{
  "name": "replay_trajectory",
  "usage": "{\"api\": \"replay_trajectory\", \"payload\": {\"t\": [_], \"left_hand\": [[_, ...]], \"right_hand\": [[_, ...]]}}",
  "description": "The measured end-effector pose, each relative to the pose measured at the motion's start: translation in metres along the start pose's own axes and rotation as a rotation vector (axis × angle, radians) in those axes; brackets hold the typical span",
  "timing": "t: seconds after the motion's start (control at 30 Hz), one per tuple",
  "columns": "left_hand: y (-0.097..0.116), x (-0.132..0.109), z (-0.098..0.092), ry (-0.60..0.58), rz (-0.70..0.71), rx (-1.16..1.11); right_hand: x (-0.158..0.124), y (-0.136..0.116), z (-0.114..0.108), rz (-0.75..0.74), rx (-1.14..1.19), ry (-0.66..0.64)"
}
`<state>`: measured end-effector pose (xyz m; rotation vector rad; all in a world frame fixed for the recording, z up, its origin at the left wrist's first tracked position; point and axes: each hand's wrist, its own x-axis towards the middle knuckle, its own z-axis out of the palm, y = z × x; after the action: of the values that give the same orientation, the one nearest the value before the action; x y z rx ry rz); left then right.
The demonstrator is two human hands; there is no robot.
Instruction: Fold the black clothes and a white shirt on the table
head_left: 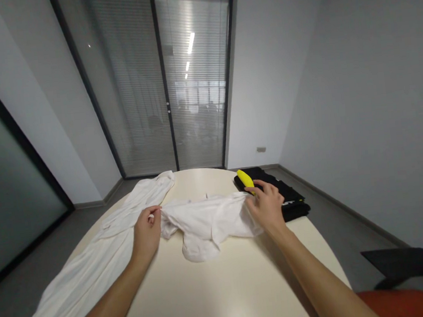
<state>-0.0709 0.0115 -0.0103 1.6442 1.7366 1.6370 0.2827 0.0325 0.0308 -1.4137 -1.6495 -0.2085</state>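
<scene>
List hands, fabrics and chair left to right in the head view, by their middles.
Long white fabric, left hand, bunched white fabric, right hand, chair. Folded black fabric left out: it overlaps the right hand.

No readable text anywhere, tbh. The folded black fabric point(284, 188) right of the white garment point(198, 218) has a small white mark point(288, 202), too blurry to read.

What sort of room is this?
Probably a small office or meeting room: there is a pale table with a curved edge, glass panels with blinds beyond it, and a chair with an orange-red seat at lower right.
</scene>
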Motion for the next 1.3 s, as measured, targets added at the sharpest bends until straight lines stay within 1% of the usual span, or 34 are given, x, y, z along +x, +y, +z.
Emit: {"api": "replay_trajectory", "payload": {"t": [0.07,0.13,0.2,0.27,0.33,0.4,0.47,0.53,0.6,0.7,0.8,0.9,1.0,1.07,1.1,1.13,1.2,1.27,1.3], "left_hand": [[0.001,-0.003,0.004,-0.074,-0.019,-0.005],[0.006,-0.01,0.007,-0.189,0.017,0.002],[0.011,-0.017,0.008,-0.335,0.131,0.067],[0.015,-0.023,0.008,-0.461,0.292,0.169],[0.013,-0.026,0.009,-0.539,0.431,0.25],[0.009,-0.026,0.009,-0.581,0.519,0.282],[0.006,-0.024,0.01,-0.593,0.553,0.297],[0.006,-0.021,0.01,-0.577,0.55,0.309],[0.011,-0.019,0.009,-0.529,0.527,0.322],[0.022,-0.018,0.005,-0.445,0.491,0.3],[0.03,-0.02,0.003,-0.418,0.435,0.222],[0.029,-0.021,0.005,-0.357,0.273,0.114],[0.02,-0.016,0.009,-0.223,0.068,-0.018],[0.011,-0.009,0.009,-0.117,-0.083,-0.105],[0.008,-0.006,0.008,-0.061,-0.156,-0.15],[0.005,-0.002,0.008,-0.01,-0.218,-0.195],[0.001,0.003,0.007,0.061,-0.3,-0.273],[0.001,0.005,0.007,0.068,-0.336,-0.325],[0.002,0.005,0.008,0.04,-0.334,-0.342]], "right_hand": [[-0.004,-0.011,-0.002,-0.139,0.007,-0.142],[-0.008,-0.021,-0.003,-0.331,0.104,-0.356],[-0.013,-0.026,-0.002,-0.486,0.175,-0.558],[-0.017,-0.027,0.001,-0.543,0.186,-0.678],[-0.019,-0.027,0.004,-0.532,0.18,-0.709],[-0.019,-0.026,0.006,-0.492,0.197,-0.666],[-0.018,-0.027,0.006,-0.438,0.25,-0.591],[-0.017,-0.028,0.006,-0.377,0.313,-0.519],[-0.017,-0.029,0.005,-0.321,0.337,-0.474],[-0.018,-0.029,0.005,-0.232,0.298,-0.444],[-0.018,-0.028,0.007,-0.125,0.251,-0.42],[-0.016,-0.025,0.008,-0.081,0.271,-0.354],[-0.011,-0.021,0.007,-0.146,0.279,-0.282],[-0.008,-0.019,0.004,-0.192,0.217,-0.289],[-0.008,-0.019,0.003,-0.186,0.177,-0.3],[-0.007,-0.019,0.002,-0.16,0.14,-0.312],[-0.007,-0.021,0.0,-0.084,0.105,-0.36],[-0.009,-0.021,-0.002,-0.052,0.133,-0.477],[-0.01,-0.021,-0.002,-0.072,0.166,-0.555]]}}
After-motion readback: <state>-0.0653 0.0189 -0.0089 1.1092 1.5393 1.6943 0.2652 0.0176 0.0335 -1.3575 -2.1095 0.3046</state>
